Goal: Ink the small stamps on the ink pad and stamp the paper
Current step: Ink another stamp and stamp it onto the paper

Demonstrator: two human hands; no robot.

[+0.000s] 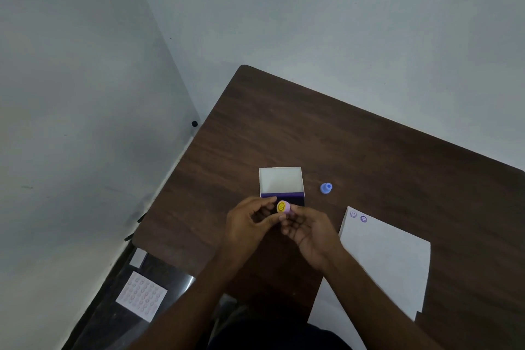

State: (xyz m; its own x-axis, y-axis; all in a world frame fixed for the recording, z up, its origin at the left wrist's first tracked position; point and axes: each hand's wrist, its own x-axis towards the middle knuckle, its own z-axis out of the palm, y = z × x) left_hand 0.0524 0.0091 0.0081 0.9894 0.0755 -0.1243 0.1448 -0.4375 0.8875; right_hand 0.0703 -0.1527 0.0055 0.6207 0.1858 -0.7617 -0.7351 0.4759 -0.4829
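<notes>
A small pink stamp (pixel 284 207) with a yellow smiley top is held between the fingertips of my left hand (pixel 250 224) and my right hand (pixel 308 231), just in front of the ink pad. The ink pad (pixel 281 182) lies open on the dark wooden table (pixel 369 150), its white lid raised at the back and its purple pad partly hidden behind my fingers. A blue stamp (pixel 326 188) stands to the right of the pad. The white paper (pixel 389 261) lies at the right with two purple stamped marks (pixel 358 216) in its top corner.
The table's left edge runs close to a grey wall. Below the table on the left, a white sheet (pixel 141 296) covered with several faint stamped marks lies on the dark floor. My forearms come up from the bottom of the view.
</notes>
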